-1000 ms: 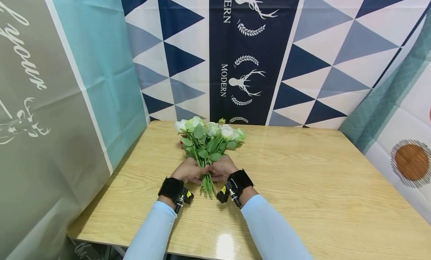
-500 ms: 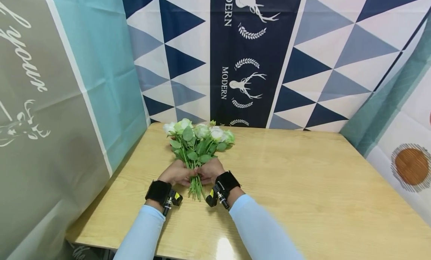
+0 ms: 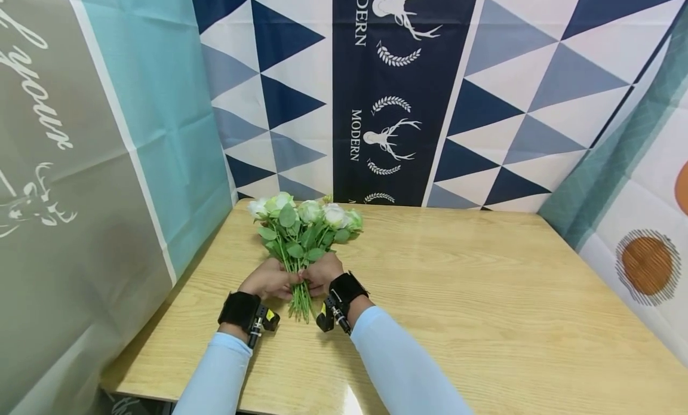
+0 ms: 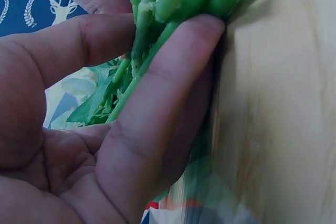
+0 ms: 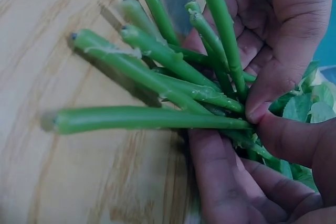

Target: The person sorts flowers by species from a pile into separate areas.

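Sleeves (image 3: 408, 367): pale blue, smooth cloth, ending at black wrist straps (image 3: 349, 288) that carry small cameras (image 3: 267, 317).
Stems (image 3: 300, 304): slim, smooth green rods, bare ends pointing toward the person; the right wrist view alone shows their dark tips, splayed over the wood.
Grip: left hand (image 3: 269, 279) and right hand (image 3: 324, 269) meet on the stems, thumbs and fingers curled closely round them from both sides.
Bouquet (image 3: 292, 252): at the left-centre of the table (image 3: 457, 283), long axis running away from the person, blooms (image 3: 310, 212) at the far end, widening like a fan.
Foliage and petals: oval green leaves (image 3: 309, 237) below rounded, layered white-and-green heads, whole only in the head view.
Red patch (image 4: 190, 203): low in the left wrist view, too blurred to identify.
Tabletop: pale, glossy wood grain.
Backdrop (image 3: 392, 80): creased cloth, navy triangles, stag heads, "MODERN".
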Demonstrator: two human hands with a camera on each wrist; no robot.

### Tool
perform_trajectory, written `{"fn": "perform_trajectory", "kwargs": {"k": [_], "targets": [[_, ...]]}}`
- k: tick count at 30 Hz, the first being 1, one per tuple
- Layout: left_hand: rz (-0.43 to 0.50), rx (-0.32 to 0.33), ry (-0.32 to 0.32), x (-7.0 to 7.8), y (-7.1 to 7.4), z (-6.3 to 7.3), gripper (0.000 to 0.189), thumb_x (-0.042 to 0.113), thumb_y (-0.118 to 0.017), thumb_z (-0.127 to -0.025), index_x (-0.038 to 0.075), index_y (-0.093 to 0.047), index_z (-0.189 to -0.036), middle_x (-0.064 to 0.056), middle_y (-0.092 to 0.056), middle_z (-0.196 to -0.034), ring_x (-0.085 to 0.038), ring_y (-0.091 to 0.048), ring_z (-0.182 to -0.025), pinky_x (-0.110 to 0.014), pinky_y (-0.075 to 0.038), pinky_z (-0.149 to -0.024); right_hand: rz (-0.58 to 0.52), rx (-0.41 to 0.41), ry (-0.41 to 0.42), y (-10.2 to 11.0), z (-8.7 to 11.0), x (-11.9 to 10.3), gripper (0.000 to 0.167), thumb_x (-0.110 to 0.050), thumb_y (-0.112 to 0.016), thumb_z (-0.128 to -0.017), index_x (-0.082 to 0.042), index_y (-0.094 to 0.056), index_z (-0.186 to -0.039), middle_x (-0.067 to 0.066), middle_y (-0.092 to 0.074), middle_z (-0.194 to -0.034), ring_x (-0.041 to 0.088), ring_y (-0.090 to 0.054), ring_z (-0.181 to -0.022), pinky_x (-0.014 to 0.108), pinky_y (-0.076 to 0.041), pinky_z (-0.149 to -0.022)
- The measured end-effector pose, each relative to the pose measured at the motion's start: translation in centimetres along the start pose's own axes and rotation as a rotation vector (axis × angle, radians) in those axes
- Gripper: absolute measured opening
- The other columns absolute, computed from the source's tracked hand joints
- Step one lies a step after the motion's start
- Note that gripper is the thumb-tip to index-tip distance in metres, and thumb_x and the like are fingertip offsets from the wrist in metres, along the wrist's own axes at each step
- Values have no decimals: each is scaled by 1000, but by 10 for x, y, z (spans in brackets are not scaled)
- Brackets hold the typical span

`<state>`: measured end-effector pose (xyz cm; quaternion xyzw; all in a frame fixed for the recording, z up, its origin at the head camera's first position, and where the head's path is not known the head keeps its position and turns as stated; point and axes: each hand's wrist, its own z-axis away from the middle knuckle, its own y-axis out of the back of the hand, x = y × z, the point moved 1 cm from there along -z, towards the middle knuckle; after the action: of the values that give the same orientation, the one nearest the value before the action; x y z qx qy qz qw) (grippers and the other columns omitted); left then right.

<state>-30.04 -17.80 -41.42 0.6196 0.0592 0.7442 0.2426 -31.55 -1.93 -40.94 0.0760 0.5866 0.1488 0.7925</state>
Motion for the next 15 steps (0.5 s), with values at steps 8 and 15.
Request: {"fn": "perform_trajectory", "kwargs": {"k": [8,15], "targets": [[-8,31,18,-4,13,5,37,5,-69,-94,9,-51,-62,-11,-63,-71,-19,-70,-57,-33,-61,-62,-5,-16,6,-17,-5,-1,12,-9,-79,-92,2,-74,-88,15,-69,-81,27,-72,-69,37,-61,-60],[51,31,37,-11,24,7,39,3,-68,-94,11,-47,-61,-4,-53,-69,-16,-65,-57,-31,-61,-64,-15,-23,24,-31,-8,-5,10,-7,-78,-92,1,-74,-89,15,-69,-84,27,-72,-71,38,-61,-60]]}}
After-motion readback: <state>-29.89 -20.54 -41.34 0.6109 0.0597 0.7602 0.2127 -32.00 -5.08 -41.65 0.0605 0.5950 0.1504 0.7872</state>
